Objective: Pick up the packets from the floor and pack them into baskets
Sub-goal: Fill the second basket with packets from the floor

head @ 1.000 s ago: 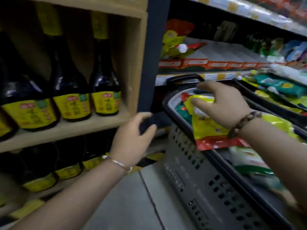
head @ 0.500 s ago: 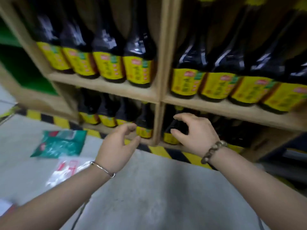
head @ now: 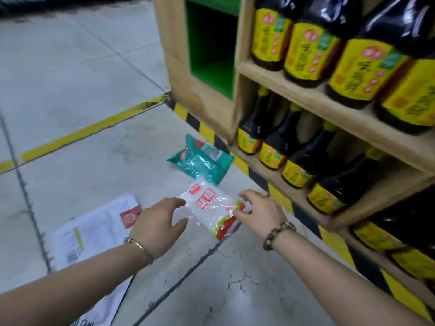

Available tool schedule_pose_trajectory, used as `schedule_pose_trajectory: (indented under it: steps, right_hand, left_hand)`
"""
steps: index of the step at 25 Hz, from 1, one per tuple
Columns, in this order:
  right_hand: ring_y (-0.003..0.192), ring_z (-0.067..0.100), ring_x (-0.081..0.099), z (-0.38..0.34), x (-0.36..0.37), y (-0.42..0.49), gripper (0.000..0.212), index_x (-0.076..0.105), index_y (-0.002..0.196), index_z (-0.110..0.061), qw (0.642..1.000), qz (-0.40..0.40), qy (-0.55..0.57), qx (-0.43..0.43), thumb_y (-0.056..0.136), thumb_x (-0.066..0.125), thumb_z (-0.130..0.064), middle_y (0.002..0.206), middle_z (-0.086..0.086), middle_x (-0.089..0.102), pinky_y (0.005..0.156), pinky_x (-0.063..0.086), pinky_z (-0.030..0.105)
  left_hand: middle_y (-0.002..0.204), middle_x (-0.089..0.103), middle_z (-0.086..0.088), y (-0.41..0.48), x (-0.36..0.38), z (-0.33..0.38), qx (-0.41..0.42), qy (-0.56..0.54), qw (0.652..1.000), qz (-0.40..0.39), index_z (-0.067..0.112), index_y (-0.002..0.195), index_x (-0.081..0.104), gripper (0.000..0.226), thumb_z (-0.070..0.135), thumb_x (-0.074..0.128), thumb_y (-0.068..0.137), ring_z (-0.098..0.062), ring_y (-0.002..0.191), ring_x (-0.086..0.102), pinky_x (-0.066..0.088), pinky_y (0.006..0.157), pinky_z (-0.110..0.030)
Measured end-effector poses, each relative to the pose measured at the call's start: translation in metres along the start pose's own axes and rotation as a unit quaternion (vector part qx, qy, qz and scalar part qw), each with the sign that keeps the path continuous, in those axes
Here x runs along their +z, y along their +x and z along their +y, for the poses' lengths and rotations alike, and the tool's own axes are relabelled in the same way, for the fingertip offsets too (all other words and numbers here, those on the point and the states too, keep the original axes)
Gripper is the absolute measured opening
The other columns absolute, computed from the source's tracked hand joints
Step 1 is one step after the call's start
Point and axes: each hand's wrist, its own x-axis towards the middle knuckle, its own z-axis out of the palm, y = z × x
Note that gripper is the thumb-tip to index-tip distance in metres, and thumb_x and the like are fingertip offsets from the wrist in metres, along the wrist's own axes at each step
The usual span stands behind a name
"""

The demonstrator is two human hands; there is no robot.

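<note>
The clear red-labelled plastic packet (head: 211, 205) lies on the grey concrete floor (head: 70, 78) between the left hand (head: 160, 222), fingers spread, and the right hand (head: 261, 212), fingers curled at its edge (pinch unconfirmed), evidently flanking it for a two-sided lift.

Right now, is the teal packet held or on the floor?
On the floor: teal packet lies by the shelf, clear of left hand and right hand.

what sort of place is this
Probably a shop aisle: a wooden shelf holds rows of identical dark bottles with yellow labels, hazard tape runs along its base, and sealed packets lie on the concrete floor.
</note>
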Motion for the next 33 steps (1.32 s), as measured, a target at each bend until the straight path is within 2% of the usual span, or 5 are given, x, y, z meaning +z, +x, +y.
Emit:
schedule_pose_trajectory:
  steps: [9,15,21,24,33]
  right_hand:
    - [0.126,0.024,0.044,0.001,0.087,0.098,0.060,0.042,0.134,-0.019,0.993,-0.034,-0.073,0.089,0.085,0.060,-0.048,0.137,0.005,0.046,0.100,0.035,0.037]
    - [0.073,0.022,0.052,0.007,0.103,0.105,0.026,0.047,0.067,-0.018,0.985,-0.033,0.166,0.047,0.086,0.063,-0.028,0.068,0.000,0.053,0.064,0.042,0.032]
    - [0.062,0.000,0.063,-0.015,0.087,0.098,0.012,0.059,0.086,-0.010,0.875,-0.125,0.468,-0.013,0.089,0.056,0.001,0.079,-0.001,0.065,0.058,0.053,0.016]
    - [0.075,0.010,0.062,-0.020,0.083,0.121,0.009,0.057,0.082,-0.015,0.912,-0.134,0.386,-0.038,0.089,0.061,-0.011,0.082,-0.001,0.063,0.075,0.054,0.032]
    - [0.135,0.030,0.035,-0.043,0.090,0.259,0.086,0.020,0.148,-0.021,0.998,-0.052,-0.036,0.017,0.081,0.067,-0.047,0.150,0.009,0.030,0.111,0.026,0.051]
  left_hand:
    - [0.124,0.058,-0.003,0.017,0.084,-0.042,-0.230,-0.166,0.959,-0.008,0.015,0.127,0.052,0.041,0.027,0.059,0.088,-0.020,0.108,0.057,0.042,0.091,-0.024]
    - [0.102,0.059,-0.017,0.048,0.110,-0.021,-0.370,-0.534,0.757,0.060,0.004,0.137,0.039,0.061,0.021,0.066,0.086,-0.018,0.074,0.057,0.054,0.073,-0.036]
    - [0.112,0.065,-0.023,0.075,0.104,-0.022,-0.362,-0.699,0.617,0.006,0.001,0.120,0.056,0.079,0.044,0.083,0.059,-0.034,0.089,0.068,0.058,0.074,-0.042]
    - [0.086,0.068,-0.017,0.086,0.102,-0.017,-0.369,-0.698,0.606,0.096,0.005,0.093,0.062,0.016,0.010,0.069,0.080,-0.024,0.060,0.066,0.058,0.055,-0.031]
    - [0.095,0.069,-0.013,0.065,0.091,-0.024,-0.352,-0.672,0.627,0.177,0.015,0.090,0.059,0.018,0.003,0.068,0.080,-0.031,0.083,0.067,0.057,0.071,-0.037]
